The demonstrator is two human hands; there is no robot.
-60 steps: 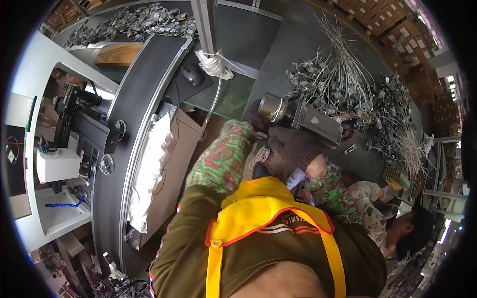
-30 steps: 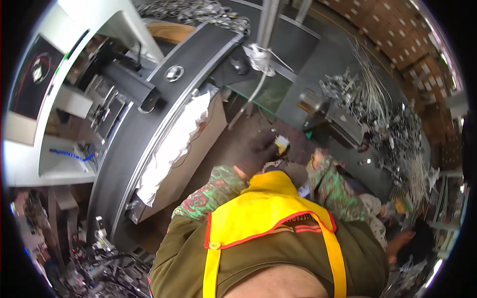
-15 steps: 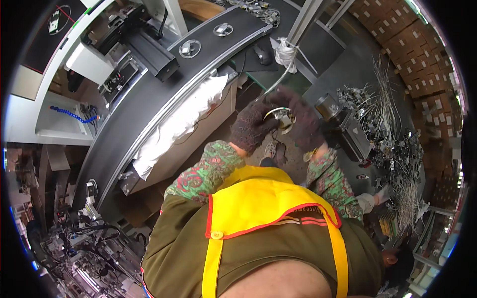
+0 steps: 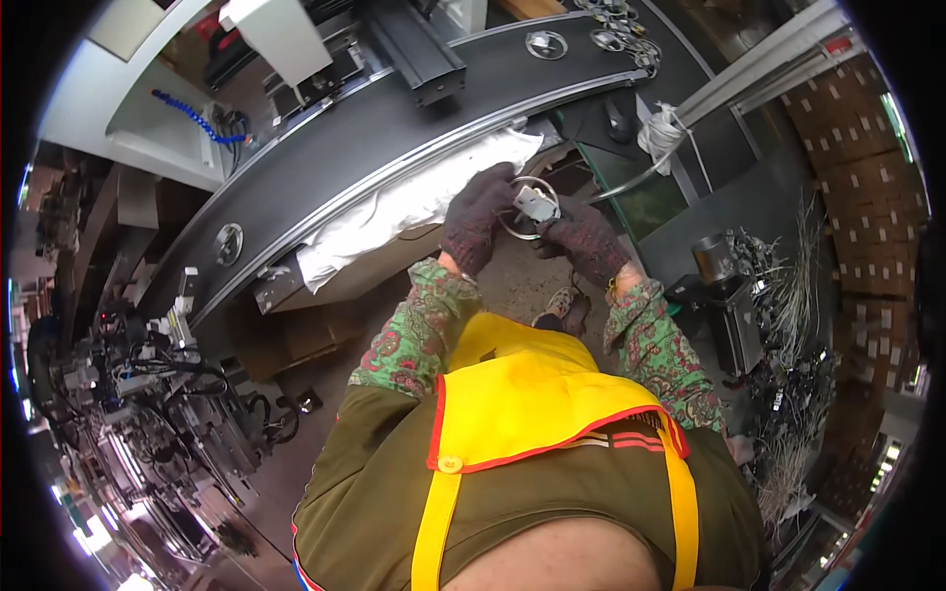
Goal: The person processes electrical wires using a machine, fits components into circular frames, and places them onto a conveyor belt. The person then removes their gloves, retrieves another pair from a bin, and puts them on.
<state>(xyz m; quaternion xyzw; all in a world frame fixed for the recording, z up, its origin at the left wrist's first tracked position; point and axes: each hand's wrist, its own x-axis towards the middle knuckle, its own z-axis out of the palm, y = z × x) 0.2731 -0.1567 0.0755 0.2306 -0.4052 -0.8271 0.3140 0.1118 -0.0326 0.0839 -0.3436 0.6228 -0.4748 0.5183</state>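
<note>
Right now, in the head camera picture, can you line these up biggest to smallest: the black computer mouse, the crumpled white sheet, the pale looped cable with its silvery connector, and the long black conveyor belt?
1. Conveyor belt
2. White sheet
3. Looped cable with its connector
4. Computer mouse

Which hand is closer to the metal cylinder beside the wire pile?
Right: the right hand is left of the metal cylinder; the left hand is farther left.

Bright Middle, Black Rim

White cloth glared, while deep shadow lay beneath the belt. Lamps glowed at the right rim. Fisheye distortion bent the belt into an arc; boxes near the edge looked soft.
</note>
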